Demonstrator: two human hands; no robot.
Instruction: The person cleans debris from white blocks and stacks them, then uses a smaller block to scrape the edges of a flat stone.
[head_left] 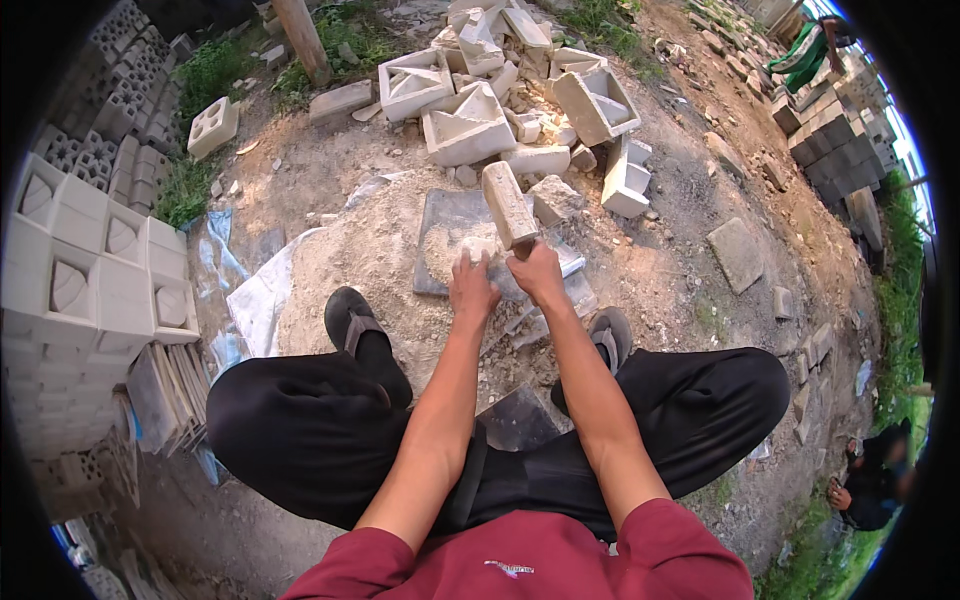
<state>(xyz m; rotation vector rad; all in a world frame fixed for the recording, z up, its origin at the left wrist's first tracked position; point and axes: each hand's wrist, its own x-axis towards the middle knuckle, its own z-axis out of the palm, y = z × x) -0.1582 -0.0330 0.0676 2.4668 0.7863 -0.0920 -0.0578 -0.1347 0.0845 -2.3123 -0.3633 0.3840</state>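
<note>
Reaching forward, both bare forearms slope toward a dark grey flat slab (451, 207). The right hand (537, 272), at the slab's right side, is clenched on a dust-coated, block-headed hammer (508, 204), whose handle is mostly hidden by the fist. The left hand (474, 287), over the slab, lays its fingers on a pale, rough chunk (479, 246) there; the fingers partly cover it, so whether they grip cannot be told.
</note>
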